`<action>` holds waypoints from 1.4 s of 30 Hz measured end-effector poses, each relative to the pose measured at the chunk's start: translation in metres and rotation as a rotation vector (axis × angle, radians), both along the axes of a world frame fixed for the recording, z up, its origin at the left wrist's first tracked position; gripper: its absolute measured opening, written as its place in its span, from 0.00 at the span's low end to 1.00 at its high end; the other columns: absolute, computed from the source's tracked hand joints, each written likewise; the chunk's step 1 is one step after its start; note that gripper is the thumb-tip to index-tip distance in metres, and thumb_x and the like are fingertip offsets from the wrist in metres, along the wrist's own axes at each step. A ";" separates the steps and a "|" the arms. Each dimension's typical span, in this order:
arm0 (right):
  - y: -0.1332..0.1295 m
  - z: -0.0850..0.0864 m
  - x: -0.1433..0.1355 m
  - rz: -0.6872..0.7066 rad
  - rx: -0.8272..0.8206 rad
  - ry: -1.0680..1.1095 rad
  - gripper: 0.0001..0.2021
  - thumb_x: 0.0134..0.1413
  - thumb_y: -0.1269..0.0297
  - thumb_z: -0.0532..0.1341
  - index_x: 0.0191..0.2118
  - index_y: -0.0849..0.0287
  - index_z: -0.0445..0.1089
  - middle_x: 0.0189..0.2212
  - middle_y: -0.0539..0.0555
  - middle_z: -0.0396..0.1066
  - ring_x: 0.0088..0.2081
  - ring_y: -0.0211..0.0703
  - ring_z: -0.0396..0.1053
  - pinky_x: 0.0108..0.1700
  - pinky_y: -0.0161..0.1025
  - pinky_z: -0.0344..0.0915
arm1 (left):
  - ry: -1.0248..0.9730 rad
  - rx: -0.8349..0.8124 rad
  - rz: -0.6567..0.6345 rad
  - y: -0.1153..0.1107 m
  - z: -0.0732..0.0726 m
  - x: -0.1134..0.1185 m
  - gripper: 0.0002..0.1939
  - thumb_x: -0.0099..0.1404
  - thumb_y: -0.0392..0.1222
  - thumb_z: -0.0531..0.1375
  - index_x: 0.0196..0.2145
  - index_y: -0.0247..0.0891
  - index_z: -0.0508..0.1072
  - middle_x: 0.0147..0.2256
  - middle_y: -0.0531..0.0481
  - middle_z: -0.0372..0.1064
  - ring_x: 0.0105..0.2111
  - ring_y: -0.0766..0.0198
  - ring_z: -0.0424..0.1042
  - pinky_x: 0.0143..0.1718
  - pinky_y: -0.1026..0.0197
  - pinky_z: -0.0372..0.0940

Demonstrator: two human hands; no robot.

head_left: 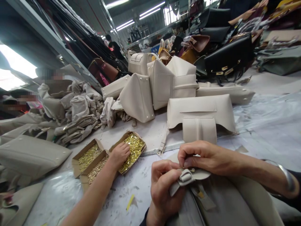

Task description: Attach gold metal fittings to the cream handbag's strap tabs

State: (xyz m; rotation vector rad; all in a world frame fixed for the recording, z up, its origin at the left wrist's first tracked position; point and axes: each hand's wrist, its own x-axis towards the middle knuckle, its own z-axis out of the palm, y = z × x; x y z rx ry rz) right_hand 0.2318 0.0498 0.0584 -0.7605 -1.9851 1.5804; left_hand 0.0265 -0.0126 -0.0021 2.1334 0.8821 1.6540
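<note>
A beige handbag (225, 201) lies in front of me at the lower right. My left hand (166, 188) is closed around a beige strap end (185, 177) with a loop on it, at the bag's top edge. My right hand (204, 157), a silver bangle on its wrist, is closed too, thumb and finger pinched over the strap just beyond the loop. Whatever small part sits between those fingertips is hidden. A short tab (204, 197) hangs below the loop.
A co-worker's hand (121, 153) reaches into a cardboard box of gold metal pieces (135, 147); two more such boxes (86, 157) stand beside it. Beige bags (138, 97) are heaped behind, with black bags (225, 56) at the back right. A yellow scrap (130, 202) lies on the table.
</note>
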 end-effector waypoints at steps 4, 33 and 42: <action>-0.005 0.003 0.006 0.024 0.107 0.063 0.07 0.69 0.68 0.61 0.39 0.60 0.76 0.35 0.51 0.75 0.37 0.38 0.70 0.40 0.32 0.64 | 0.016 0.100 -0.040 -0.006 -0.004 0.000 0.12 0.69 0.29 0.63 0.49 0.36 0.73 0.44 0.47 0.60 0.46 0.57 0.73 0.44 0.54 0.76; -0.019 0.017 0.004 0.131 0.322 0.023 0.08 0.69 0.72 0.62 0.36 0.62 0.78 0.32 0.51 0.74 0.34 0.34 0.71 0.39 0.29 0.64 | 0.162 0.060 -0.020 -0.019 0.013 0.004 0.12 0.66 0.25 0.58 0.41 0.41 0.68 0.36 0.52 0.69 0.32 0.64 0.76 0.32 0.61 0.72; -0.017 0.019 0.008 0.179 0.314 -0.146 0.07 0.71 0.65 0.62 0.39 0.60 0.75 0.35 0.50 0.73 0.36 0.36 0.70 0.39 0.31 0.62 | 0.103 0.091 -0.050 -0.018 0.004 0.004 0.15 0.65 0.24 0.62 0.43 0.40 0.67 0.36 0.51 0.68 0.33 0.65 0.73 0.33 0.61 0.69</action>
